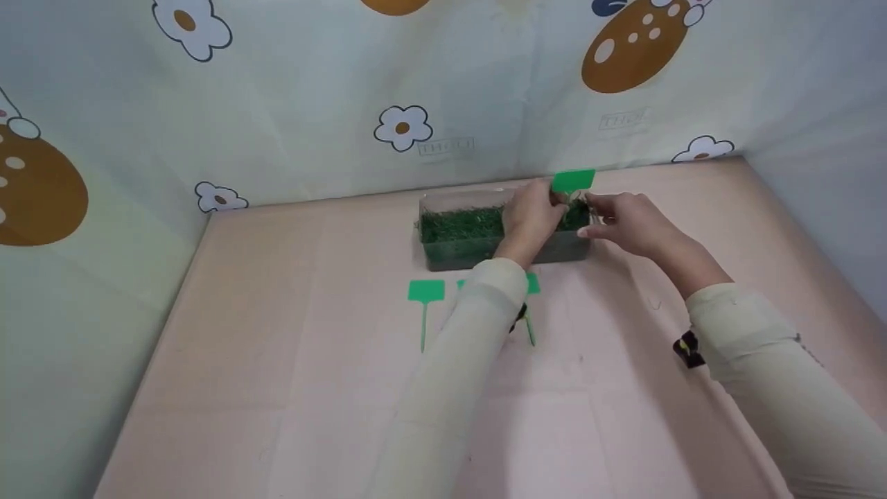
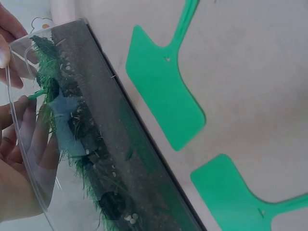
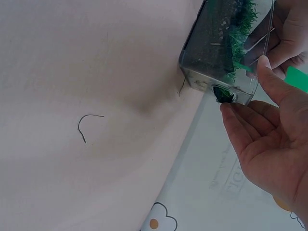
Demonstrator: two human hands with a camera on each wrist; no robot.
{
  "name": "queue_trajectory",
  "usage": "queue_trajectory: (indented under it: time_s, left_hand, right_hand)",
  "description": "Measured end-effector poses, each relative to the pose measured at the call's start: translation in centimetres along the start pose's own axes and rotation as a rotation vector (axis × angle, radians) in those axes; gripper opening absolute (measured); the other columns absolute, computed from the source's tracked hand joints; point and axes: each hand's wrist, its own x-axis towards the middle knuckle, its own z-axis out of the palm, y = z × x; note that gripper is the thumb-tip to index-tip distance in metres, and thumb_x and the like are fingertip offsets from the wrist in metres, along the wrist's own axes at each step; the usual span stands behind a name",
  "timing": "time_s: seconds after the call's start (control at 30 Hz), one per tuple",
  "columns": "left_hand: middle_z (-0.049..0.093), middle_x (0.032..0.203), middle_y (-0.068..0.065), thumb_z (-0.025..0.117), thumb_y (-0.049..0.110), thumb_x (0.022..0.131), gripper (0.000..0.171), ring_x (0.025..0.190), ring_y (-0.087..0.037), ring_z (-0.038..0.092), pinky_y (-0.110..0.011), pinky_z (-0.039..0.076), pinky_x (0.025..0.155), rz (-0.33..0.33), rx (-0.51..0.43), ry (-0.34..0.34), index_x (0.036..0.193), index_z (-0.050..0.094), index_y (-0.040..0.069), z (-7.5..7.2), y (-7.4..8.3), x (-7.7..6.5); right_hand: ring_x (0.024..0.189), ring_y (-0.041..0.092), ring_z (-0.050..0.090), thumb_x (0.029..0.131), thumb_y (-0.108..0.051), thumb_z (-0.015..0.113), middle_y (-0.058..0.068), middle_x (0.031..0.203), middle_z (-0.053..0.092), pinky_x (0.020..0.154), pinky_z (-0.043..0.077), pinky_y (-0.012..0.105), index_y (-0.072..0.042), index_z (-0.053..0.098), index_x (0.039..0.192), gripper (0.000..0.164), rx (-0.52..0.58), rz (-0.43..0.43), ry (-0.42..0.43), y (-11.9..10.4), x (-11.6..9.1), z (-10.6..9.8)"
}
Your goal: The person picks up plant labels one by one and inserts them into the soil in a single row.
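A clear plastic box of dark soil and green grass stands near the back of the table. At its right end my left hand reaches over the front wall. Its fingers pinch the thin stem of a green plant label, whose flat head rises above the grass. The stem's lower end is hidden in the grass. My right hand grips the box's right end, thumb at the rim and fingertips against the end wall, close to a hole showing green.
In front of the box lie more green plant labels, one at the left and another partly behind my left sleeve. A thin dark strand lies on the table right of the box. A patterned sheet hangs behind.
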Motion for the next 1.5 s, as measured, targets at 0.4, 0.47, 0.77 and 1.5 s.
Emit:
queue_trajectory:
  time_s: [0.4, 0.47, 0.77, 1.5]
  left_hand:
    - [0.068, 0.082, 0.008, 0.065, 0.031, 0.098, 0.012, 0.072, -0.009, 0.059, -0.028, 0.050, 0.067, -0.060, 0.102, -0.031, 0.090, 0.066, 0.023, 0.5, 0.1, 0.5]
    - [0.069, 0.085, 0.007, 0.064, 0.031, 0.098, 0.012, 0.073, -0.009, 0.061, -0.029, 0.052, 0.068, -0.070, 0.122, -0.034, 0.092, 0.068, 0.022, 0.6, 0.1, 0.5]
    - [0.073, 0.097, 0.007, 0.064, 0.034, 0.098, 0.015, 0.082, -0.010, 0.067, -0.030, 0.057, 0.075, -0.112, 0.221, -0.056, 0.105, 0.072, 0.023, 0.8, 0.5, 1.0]
    - [0.071, 0.101, 0.006, 0.067, 0.030, 0.096, 0.015, 0.085, -0.011, 0.063, -0.031, 0.055, 0.083, -0.073, 0.120, -0.152, 0.108, 0.071, 0.021, -0.2, 0.4, 0.8]
  right_hand:
    - [0.134, 0.046, 0.049, 0.095, -0.022, 0.069, 0.028, 0.144, 0.051, 0.109, 0.041, 0.057, 0.003, 0.042, 0.148, 0.065, 0.007, -0.016, 0.035, 0.0, 0.0, 0.3]
    - [0.134, 0.046, 0.049, 0.095, -0.022, 0.069, 0.028, 0.144, 0.052, 0.109, 0.041, 0.057, 0.003, 0.043, 0.148, 0.064, 0.007, -0.011, 0.033, 0.0, 0.0, 0.3]
    - [0.135, 0.045, 0.048, 0.095, -0.023, 0.069, 0.027, 0.144, 0.052, 0.110, 0.040, 0.057, 0.001, 0.043, 0.148, 0.063, 0.019, 0.001, 0.024, -0.1, 0.1, 0.2]
    - [0.132, 0.045, 0.051, 0.095, -0.023, 0.069, 0.025, 0.139, 0.057, 0.108, 0.042, 0.058, -0.002, 0.054, 0.140, 0.052, 0.000, 0.001, 0.027, -0.1, -0.1, 0.2]
